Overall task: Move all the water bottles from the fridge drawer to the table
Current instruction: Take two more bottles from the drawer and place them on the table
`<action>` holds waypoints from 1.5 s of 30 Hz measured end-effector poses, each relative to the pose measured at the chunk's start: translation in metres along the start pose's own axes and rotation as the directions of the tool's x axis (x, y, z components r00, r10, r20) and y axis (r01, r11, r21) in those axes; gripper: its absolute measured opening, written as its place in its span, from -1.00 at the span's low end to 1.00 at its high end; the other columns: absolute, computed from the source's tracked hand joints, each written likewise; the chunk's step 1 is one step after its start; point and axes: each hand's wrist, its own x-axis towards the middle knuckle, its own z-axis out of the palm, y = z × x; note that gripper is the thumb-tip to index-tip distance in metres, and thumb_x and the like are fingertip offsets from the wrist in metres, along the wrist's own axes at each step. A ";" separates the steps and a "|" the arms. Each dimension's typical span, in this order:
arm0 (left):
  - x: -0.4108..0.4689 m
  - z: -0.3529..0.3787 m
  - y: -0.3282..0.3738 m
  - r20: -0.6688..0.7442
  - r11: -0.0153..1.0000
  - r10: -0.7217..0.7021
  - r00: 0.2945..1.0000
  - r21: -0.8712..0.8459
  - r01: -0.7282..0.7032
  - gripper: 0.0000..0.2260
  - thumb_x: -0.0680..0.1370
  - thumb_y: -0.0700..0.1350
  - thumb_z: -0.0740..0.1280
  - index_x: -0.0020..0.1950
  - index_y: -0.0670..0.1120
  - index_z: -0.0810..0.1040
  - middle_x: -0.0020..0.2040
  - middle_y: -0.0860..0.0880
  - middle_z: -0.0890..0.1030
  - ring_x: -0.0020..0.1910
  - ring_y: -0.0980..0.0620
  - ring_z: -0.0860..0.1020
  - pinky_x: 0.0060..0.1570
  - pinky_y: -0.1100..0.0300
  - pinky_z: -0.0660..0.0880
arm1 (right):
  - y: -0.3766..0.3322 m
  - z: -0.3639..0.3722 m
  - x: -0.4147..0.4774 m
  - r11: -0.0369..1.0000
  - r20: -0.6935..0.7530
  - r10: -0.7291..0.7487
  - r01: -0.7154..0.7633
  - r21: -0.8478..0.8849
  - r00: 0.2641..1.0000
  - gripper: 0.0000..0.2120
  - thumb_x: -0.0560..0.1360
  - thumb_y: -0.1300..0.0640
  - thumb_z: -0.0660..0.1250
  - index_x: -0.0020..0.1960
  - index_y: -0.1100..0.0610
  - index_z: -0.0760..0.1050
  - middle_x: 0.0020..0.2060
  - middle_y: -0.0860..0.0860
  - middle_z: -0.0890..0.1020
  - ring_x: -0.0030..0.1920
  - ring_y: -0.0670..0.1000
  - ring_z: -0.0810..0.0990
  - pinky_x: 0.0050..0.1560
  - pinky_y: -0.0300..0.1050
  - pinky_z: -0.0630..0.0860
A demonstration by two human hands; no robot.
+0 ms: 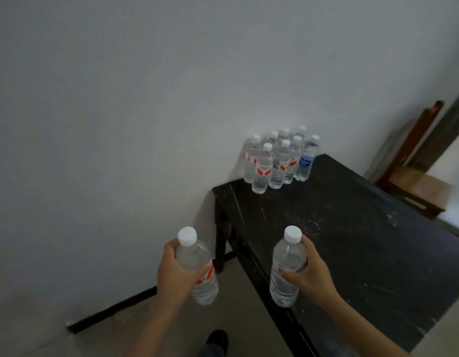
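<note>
clear white-capped bottles (276, 163) clustered upright

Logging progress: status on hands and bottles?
Left hand grips left water bottle; right hand grips right water bottle. Bottle cluster on black table, far corner. Path unobstructed.

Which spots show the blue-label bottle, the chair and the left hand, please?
Blue-label bottle (306, 161): head view, on its blue label.
Chair (417, 185): head view, on its seat.
Left hand (171, 275): head view, on the back of the hand.
</note>
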 end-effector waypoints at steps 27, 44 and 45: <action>0.228 0.303 0.049 0.409 0.966 0.137 0.902 0.147 -0.213 -0.51 0.26 -0.06 0.55 0.09 -0.18 0.49 0.04 -0.14 0.57 0.08 -0.10 0.53 0.08 -0.09 0.49 | 0.088 -0.088 0.232 0.968 -0.222 0.228 -0.245 -0.052 0.948 -0.20 0.25 0.15 0.55 0.35 -0.04 0.20 0.13 -0.12 0.38 0.14 -0.11 0.39 0.07 -0.16 0.42; 0.262 0.355 0.037 0.069 0.935 0.125 0.990 0.325 -0.141 -0.31 0.18 0.03 0.58 0.21 -0.09 0.38 0.18 -0.06 0.47 0.21 -0.03 0.40 0.09 0.02 0.45 | 0.110 -0.045 0.407 0.999 -0.001 0.029 -0.029 0.024 1.000 -0.24 0.27 0.04 0.52 0.35 -0.13 0.20 0.33 -0.05 0.37 0.33 -0.03 0.35 0.23 -0.12 0.36; 0.264 0.357 0.038 0.060 0.930 0.125 0.990 0.340 -0.138 -0.30 0.19 0.03 0.58 0.22 -0.10 0.37 0.19 -0.07 0.47 0.21 -0.04 0.40 0.09 0.01 0.46 | 0.111 -0.043 0.409 1.000 -0.006 0.019 -0.019 0.022 1.000 -0.23 0.27 0.04 0.52 0.35 -0.13 0.20 0.33 -0.05 0.37 0.34 -0.03 0.35 0.23 -0.13 0.35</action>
